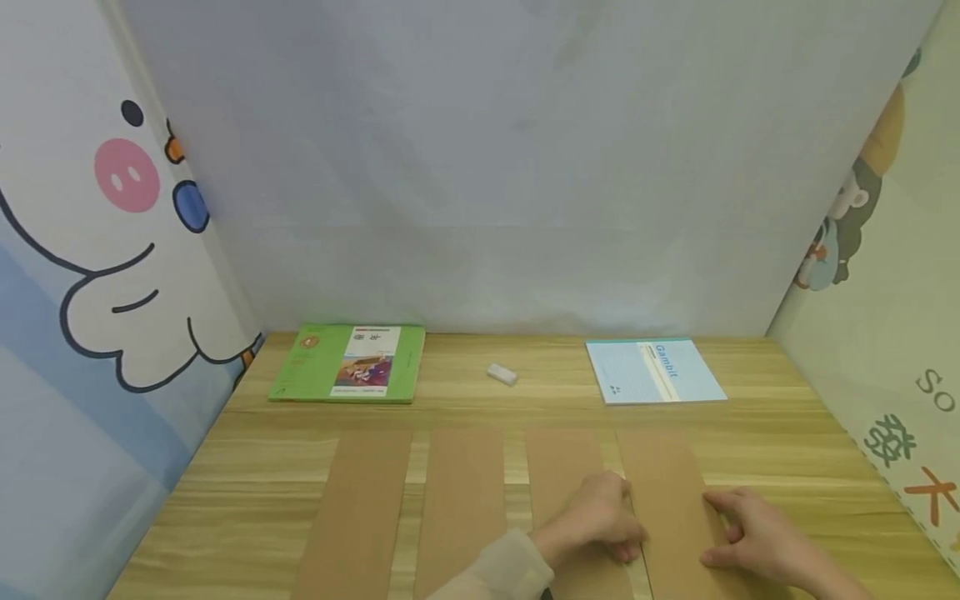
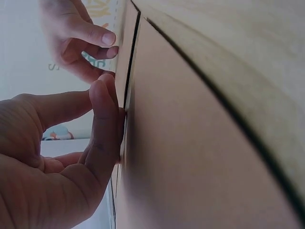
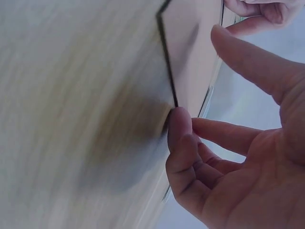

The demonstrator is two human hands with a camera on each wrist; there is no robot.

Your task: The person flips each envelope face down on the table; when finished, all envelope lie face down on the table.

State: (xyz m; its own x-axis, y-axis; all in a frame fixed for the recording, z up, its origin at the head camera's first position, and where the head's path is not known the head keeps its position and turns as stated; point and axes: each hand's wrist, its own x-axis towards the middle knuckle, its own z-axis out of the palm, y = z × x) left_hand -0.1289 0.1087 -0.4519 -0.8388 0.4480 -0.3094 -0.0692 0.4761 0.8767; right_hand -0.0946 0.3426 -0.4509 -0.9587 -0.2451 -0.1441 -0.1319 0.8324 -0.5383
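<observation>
Several long brown cardboard strips lie side by side on the wooden table. My left hand [image 1: 600,518] is over the third strip [image 1: 566,467], its bent fingertips at the left edge of the rightmost strip [image 1: 667,500]. In the left wrist view the thumb and fingers [image 2: 102,129] come close together, with fingertips touching the cardboard. My right hand [image 1: 761,537] is at the opposite long edge of the rightmost strip, thumb and index finger spread apart. The right wrist view shows a fingertip [image 3: 180,125] against that strip's edge, the thumb standing away from it.
Two more strips, a left one [image 1: 360,508] and its neighbour [image 1: 463,500], lie with narrow gaps of table between. Behind them are a green book [image 1: 307,371], a white eraser [image 1: 502,374] and a light blue notebook [image 1: 626,375]. A grey cloth [image 1: 480,167] hangs at the back.
</observation>
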